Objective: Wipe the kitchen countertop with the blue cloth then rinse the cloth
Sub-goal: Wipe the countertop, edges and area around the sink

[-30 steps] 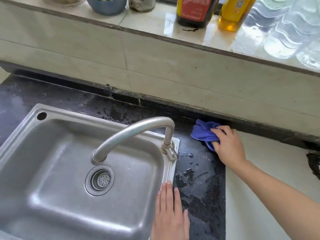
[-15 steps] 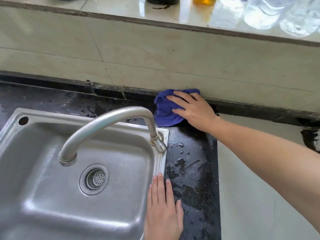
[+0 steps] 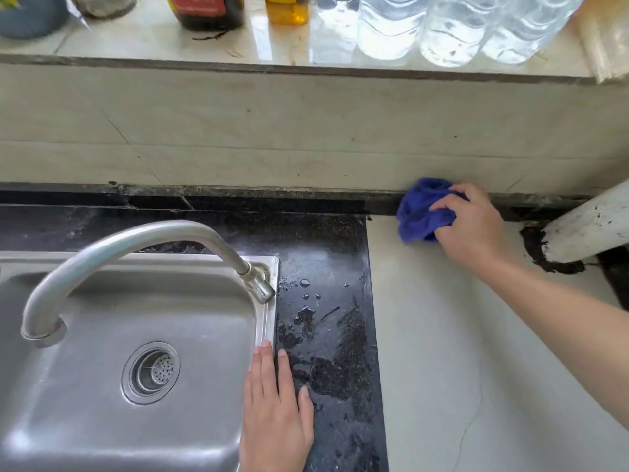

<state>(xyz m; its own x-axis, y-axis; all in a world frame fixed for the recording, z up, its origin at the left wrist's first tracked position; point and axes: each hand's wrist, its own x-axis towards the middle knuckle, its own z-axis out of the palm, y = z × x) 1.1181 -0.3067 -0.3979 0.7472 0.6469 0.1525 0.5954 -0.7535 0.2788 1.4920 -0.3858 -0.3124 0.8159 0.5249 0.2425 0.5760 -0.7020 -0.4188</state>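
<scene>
Crumpled blue fabric cloth sits bunched on the pale surface, behind and right of the stainless steel sink. Right hand grips it, fingers curled over the top. Left hand lies flat on the sink's right rim. The cloth looks soft, light and probably damp, so it is best taken as a wad from above.

We identify this location as a domestic kitchen. A stainless steel sink with a drain strainer and a curved faucet is set into a dark stone countertop below a beige tiled wall. The ledge above carries a dark red-labelled bottle, a yellow oil bottle and several clear plastic bottles.
</scene>
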